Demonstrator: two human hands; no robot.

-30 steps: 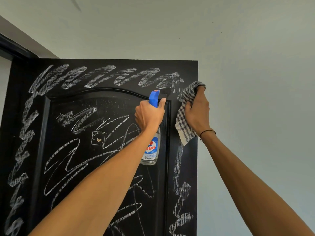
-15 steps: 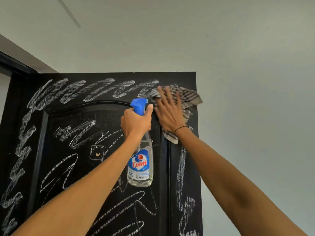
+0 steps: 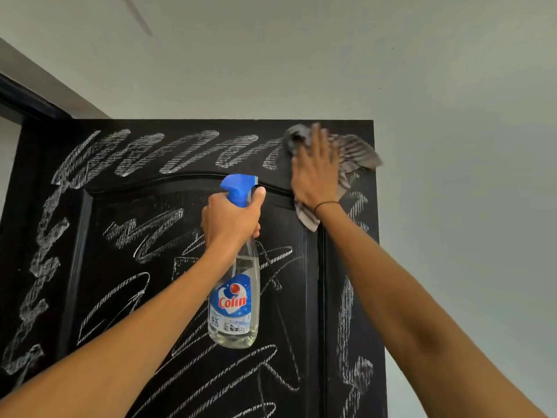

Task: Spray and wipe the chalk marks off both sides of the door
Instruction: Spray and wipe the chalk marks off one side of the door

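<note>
Right hand flat, fingers straight, pressing the soft, limp cloth on the door, left hand beside it gripping the light spray bottle by its neck.

To the right of my right hand and above it, I see a plain pale wall; where it meets the ceiling I cannot tell. Two tiny dark specks sit on it well above that hand. Far up and to the left of my left hand, a thin dark streak slants across the pale surface; I cannot make out what it is. Well left of that hand, a dark door frame edges my view, with a pale strip just below it.
</note>
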